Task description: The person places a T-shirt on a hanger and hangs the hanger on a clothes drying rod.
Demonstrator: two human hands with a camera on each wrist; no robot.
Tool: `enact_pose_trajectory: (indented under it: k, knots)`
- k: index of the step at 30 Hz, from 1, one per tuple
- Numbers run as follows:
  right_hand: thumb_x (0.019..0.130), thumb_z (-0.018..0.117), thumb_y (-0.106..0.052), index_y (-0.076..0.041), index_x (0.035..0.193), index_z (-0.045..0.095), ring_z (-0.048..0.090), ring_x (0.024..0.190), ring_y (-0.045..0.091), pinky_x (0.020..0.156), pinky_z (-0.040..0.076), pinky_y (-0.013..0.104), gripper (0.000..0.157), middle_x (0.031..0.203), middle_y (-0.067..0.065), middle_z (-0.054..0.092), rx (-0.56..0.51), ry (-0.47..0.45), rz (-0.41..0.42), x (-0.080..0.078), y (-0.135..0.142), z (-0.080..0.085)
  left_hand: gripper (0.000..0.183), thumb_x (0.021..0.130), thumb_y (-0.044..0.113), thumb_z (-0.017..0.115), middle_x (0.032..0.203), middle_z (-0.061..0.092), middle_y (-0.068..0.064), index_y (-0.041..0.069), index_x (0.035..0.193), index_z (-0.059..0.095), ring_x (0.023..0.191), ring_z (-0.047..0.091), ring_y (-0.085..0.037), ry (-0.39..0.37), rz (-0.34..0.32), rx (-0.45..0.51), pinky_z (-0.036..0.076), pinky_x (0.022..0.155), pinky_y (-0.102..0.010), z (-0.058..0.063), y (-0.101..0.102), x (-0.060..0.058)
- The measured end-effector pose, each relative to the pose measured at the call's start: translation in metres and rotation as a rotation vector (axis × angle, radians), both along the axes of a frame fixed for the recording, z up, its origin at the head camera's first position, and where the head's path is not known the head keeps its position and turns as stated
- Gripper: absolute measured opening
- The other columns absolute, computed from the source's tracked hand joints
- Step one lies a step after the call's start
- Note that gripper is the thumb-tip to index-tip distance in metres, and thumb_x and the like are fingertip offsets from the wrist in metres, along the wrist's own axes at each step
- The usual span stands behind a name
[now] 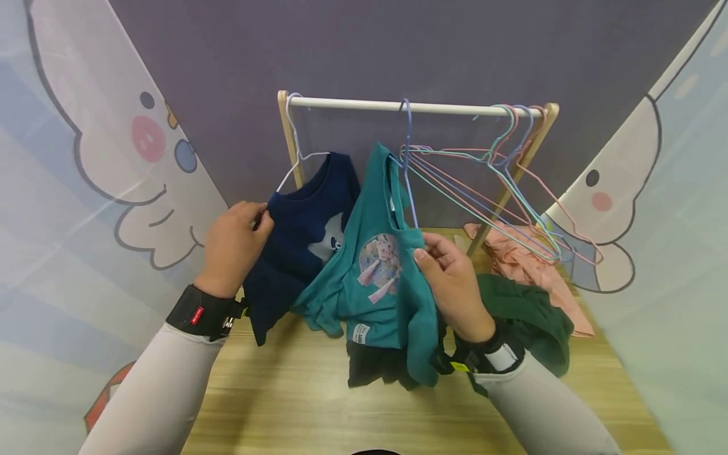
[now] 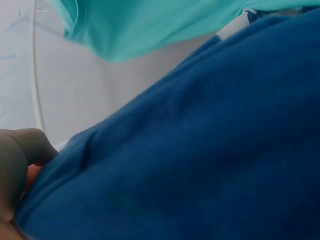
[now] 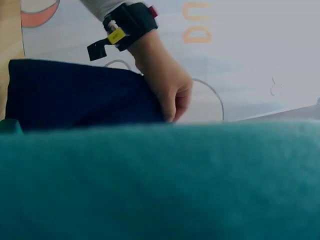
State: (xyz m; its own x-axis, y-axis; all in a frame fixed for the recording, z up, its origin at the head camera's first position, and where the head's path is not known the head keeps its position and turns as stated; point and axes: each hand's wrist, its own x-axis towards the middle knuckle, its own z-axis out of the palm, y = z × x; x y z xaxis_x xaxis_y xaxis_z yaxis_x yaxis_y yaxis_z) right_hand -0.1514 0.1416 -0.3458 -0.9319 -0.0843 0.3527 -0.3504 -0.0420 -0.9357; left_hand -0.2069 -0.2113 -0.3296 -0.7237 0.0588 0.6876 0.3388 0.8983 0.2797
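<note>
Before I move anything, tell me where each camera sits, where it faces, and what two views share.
Head: worn on the head, facing forward and down at the rail; left hand, right hand and both forearms show.
Left wrist: worn there, facing the navy shirt close up, teal shirt beyond; part of the left hand shows.
Right wrist: worn there, facing across the teal shirt; left hand and black strap show, not the right hand.
Shared: head and right wrist both show the left hand pinching the navy shirt.

The label (image 1: 361, 333) on the teal shirt (image 1: 392, 309) and orange wall lettering (image 3: 197, 40) are illegible.
</note>
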Motion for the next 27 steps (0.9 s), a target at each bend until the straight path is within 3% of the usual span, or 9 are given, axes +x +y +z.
enact_pose_trajectory:
  k: [8,14,19,27]
  knots:
    - [0.106,0.055,-0.005,0.007,0.133,0.059,0.059,0.088,0.016,0.077,0.052,0.022,0.03,0.106,0.01,0.063,0.008,0.094,0.027,-0.026,-0.041,0.034,0.019,0.098,0.006,0.061,0.092,0.072,-0.021,-0.005,0.106,0.074,0.075,0.066,-0.034,0.027,0.015,-0.006,0.053,0.063,-0.051,0.007,0.007,0.003]
    - [0.105,0.056,-0.004,0.01,0.13,0.059,0.059,0.083,0.013,0.073,0.05,0.02,0.029,0.1,0.009,0.063,-0.093,0.102,0.068,-0.052,-0.086,0.051,0.02,0.098,0.007,0.061,0.094,0.073,-0.022,-0.006,0.106,0.074,0.076,0.067,-0.036,0.02,0.016,-0.001,0.054,0.064,-0.051,0.008,0.008,0.003]
    - [0.106,0.056,-0.005,0.008,0.131,0.059,0.056,0.082,0.012,0.07,0.049,0.019,0.028,0.099,0.007,0.061,-0.149,0.02,0.088,-0.062,-0.121,0.047,0.022,0.1,0.008,0.06,0.096,0.073,-0.024,-0.007,0.109,0.074,0.077,0.068,-0.036,-0.006,0.017,0.009,0.055,0.065,-0.052,0.008,0.01,0.005]
    - [0.106,0.055,-0.006,0.007,0.132,0.058,0.056,0.088,0.011,0.076,0.049,0.02,0.029,0.105,0.007,0.061,-0.217,-0.059,0.073,-0.069,-0.157,0.024,0.023,0.101,0.008,0.06,0.098,0.074,-0.024,-0.007,0.11,0.074,0.075,0.067,-0.035,-0.011,0.017,0.021,0.056,0.064,-0.05,0.006,0.014,0.008]
